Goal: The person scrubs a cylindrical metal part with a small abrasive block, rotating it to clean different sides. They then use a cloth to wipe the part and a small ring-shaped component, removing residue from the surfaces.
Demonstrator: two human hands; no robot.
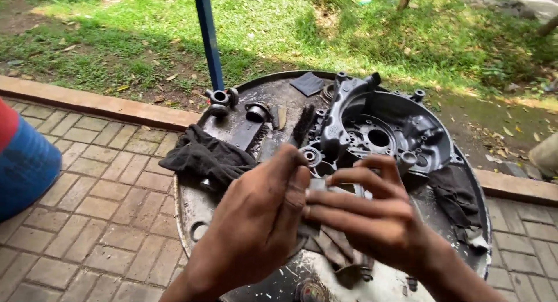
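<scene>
My left hand (256, 220) and my right hand (372, 215) meet over a round metal drum top (232, 128). Together they pinch a small grey metal part (318, 184), with a dirty grey rag (334, 247) hanging under the fingers. Just beyond the hands lies a dark cast engine case (386, 130) with a round hollow and a central hole. A small bearing (310, 156) sits by its near edge.
A black cloth (203, 157) hangs over the drum's left rim, another dark rag (459, 200) lies at the right. Small metal fittings (221, 99), a brush (303, 123) and a blue pole (208, 38) stand at the back. Brick paving, a kerb and grass surround it; a blue barrel (23, 162) stands left.
</scene>
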